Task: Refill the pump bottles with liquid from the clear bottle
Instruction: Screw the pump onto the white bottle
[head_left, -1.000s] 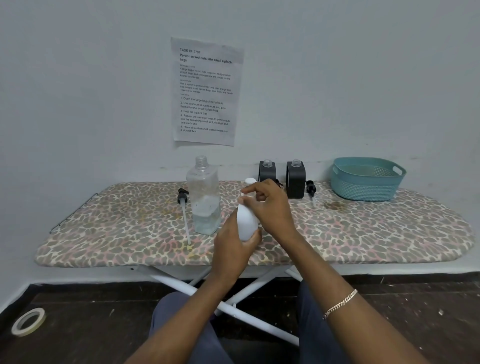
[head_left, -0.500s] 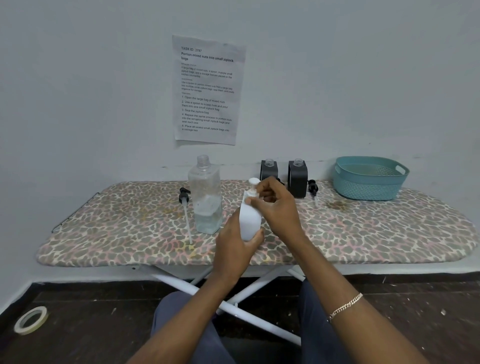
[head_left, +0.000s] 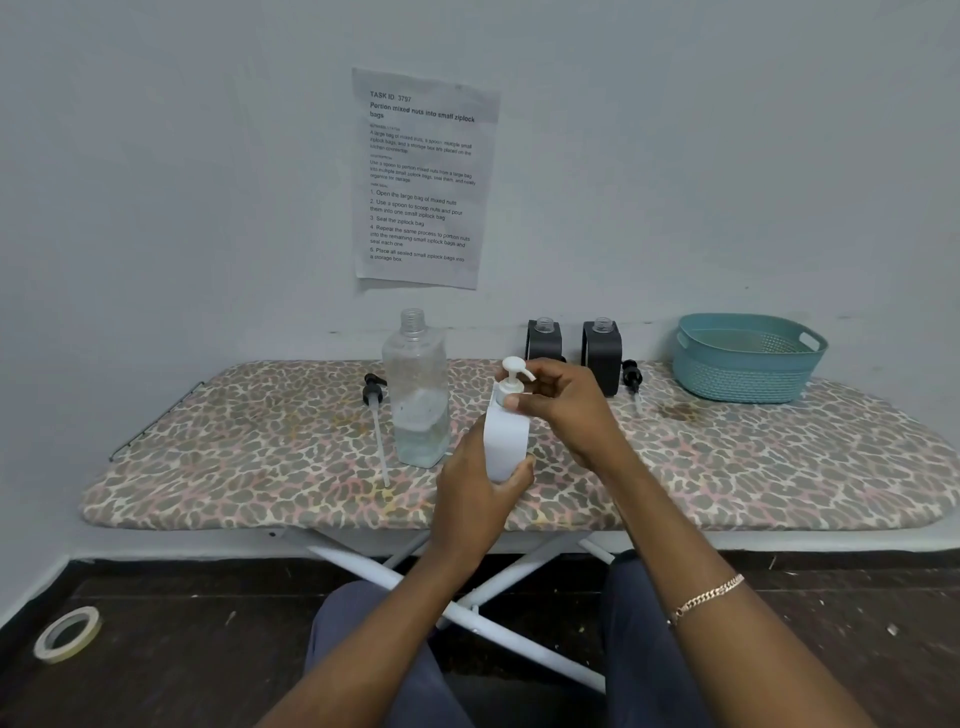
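The left hand (head_left: 475, 483) wraps its grip around the lower body of the white pump bottle (head_left: 505, 441), held upright just right of the clear bottle (head_left: 417, 395). Whether its base touches the ironing board (head_left: 727, 467) is hidden by the hand. The right hand (head_left: 566, 410) closes its grip from the right on the collar of the white pump (head_left: 513, 371), thumb in front, with the nozzle above the fingers. The clear bottle stands uncapped, liquid in its lower part. A black pump (head_left: 374, 389) lies just left of it. Behind and right of it stand two open black bottles (head_left: 602, 353), then a second black pump (head_left: 631, 374) and a teal basket (head_left: 748, 364).
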